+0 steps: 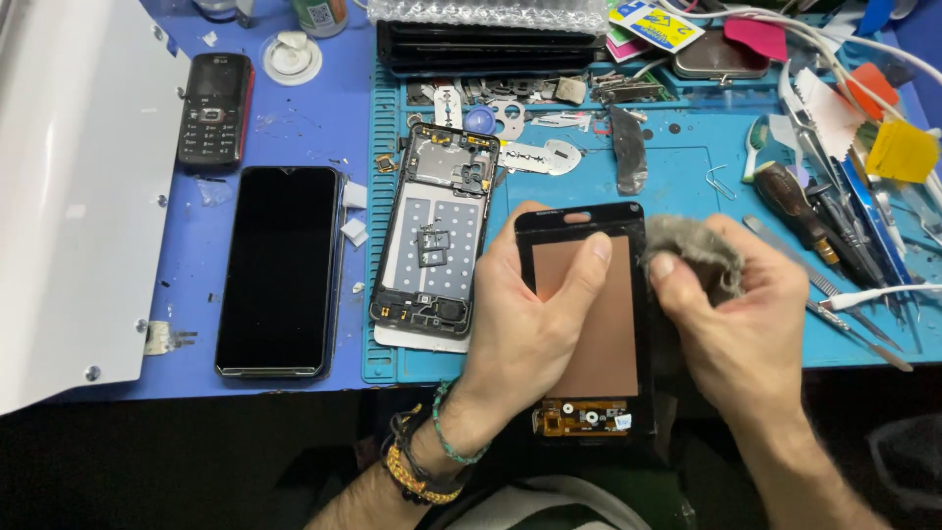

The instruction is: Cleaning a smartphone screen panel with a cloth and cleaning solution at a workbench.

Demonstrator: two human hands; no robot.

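At the far left lies a white panel (69, 196) on the blue desk (324, 118). Next to it a small keypad phone (214, 110) lies face up, and below that a black smartphone (280, 270) lies flat with its screen dark. Further right, on the teal mat (687, 167), an opened phone frame (437, 231) lies with its inner parts showing and small metal bits scattered above it.

The left hand (535, 324) is closed around the screen assembly (589, 314), thumb laid across its copper-coloured back and fingers curled under the left edge. The assembly is held off the desk, tilted toward the person, its flex connector end at the bottom. The right hand (736, 329) is bunched shut on a grey cloth (692, 250), which touches the upper right edge of the assembly.

To the right, a screwdriver (790, 206), tweezers and other tools lie crowded on the mat, with white cables (863, 294) running across them.

Risks, as I judge them: the assembly is gripped from one side only, so hard rubbing with the cloth could twist it loose or flex the glass until it cracks. The cloth could catch the exposed connector at the bottom and tear it. The loose metal bits nearby could scratch the panel if it is set down on them.
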